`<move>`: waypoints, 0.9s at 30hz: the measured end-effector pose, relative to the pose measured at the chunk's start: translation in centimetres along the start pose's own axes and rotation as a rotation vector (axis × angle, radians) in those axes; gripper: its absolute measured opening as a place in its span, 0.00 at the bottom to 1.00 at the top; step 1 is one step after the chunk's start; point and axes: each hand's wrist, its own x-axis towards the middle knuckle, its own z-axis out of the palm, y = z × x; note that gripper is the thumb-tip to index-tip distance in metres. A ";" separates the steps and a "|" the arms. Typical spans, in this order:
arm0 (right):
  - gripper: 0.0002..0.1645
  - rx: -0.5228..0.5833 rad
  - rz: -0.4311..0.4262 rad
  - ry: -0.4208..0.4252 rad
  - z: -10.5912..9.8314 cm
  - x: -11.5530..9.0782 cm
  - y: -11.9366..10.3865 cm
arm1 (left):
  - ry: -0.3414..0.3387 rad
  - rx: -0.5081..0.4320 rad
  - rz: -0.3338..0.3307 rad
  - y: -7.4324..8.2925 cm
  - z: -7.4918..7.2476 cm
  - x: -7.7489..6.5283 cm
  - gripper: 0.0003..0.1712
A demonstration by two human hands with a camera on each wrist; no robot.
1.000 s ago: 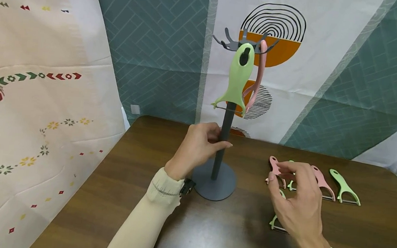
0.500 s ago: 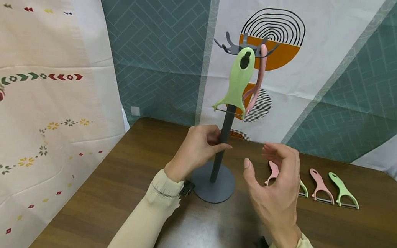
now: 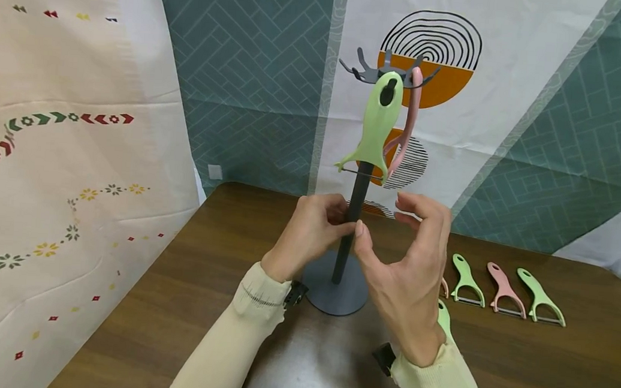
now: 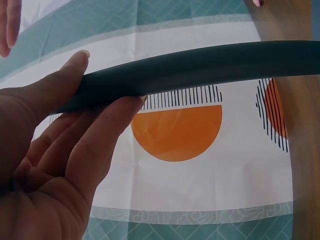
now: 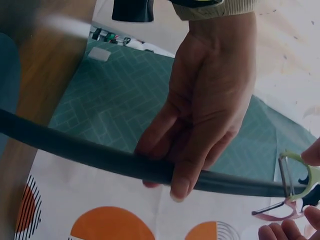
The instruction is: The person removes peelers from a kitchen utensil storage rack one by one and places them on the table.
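Note:
My left hand [image 3: 313, 236] grips the dark grey pole [image 3: 361, 188] of an upright stand, thumb on one side and fingers on the other. The round base [image 3: 354, 302] rests on the table. A green Y-shaped peeler [image 3: 382, 118] hangs by its handle hole from a front hook. Beside it a pink peeler [image 3: 413, 105] hangs edge-on. My right hand [image 3: 410, 273] is just right of the pole, empty, with fingers curved and thumb apart; its thumb tip comes right at the left thumb in the head view. The left wrist view shows the pole [image 4: 200, 67] between thumb and fingers.
On the wooden table [image 3: 547, 373] at the right lie a green peeler [image 3: 467, 280], a pink peeler [image 3: 505, 290] and another green peeler [image 3: 540, 297]. My right hand and wrist partly hide a pink one [image 3: 446, 287] and a green one [image 3: 444, 317]. Bare hooks [image 3: 359, 71] fan out on top.
My right hand has moved left and up from over the peelers on the table to beside the pole. My left hand keeps its grip on the pole, and the hanging peelers stay put.

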 end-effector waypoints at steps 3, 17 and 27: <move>0.34 0.019 0.009 -0.006 0.1 0.6 0.5 | 0.008 0.003 0.000 0.0 0.0 0.0 0.07; 0.30 0.277 0.010 -0.099 -0.1 5.1 2.8 | -0.010 -0.038 -0.047 0.1 -0.1 0.0 0.10; 0.30 0.405 0.085 -0.216 -0.2 6.7 3.4 | -0.033 -0.067 -0.054 0.2 0.0 0.0 0.10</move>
